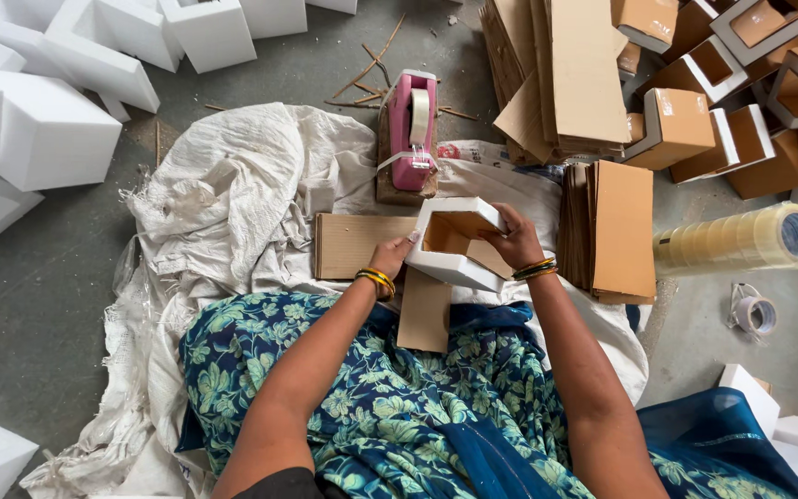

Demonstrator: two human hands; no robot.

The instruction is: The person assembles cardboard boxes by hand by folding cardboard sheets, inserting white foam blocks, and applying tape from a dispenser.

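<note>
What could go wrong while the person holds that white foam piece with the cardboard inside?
The foam piece is held up only by the left hand and right hand, so it might slip or snap if squeezed. The cardboard liner could crease as it is pressed in. The tape rolls nearby lie on their side and might roll away.

I see a pink tape dispenser (411,131) ahead on the white sack (233,203), tape rolls (743,240) right, foam blocks (43,129) left, cardboard stack (621,226).

Both hands (454,248) – foam-and-cardboard corner piece (455,242)
</note>
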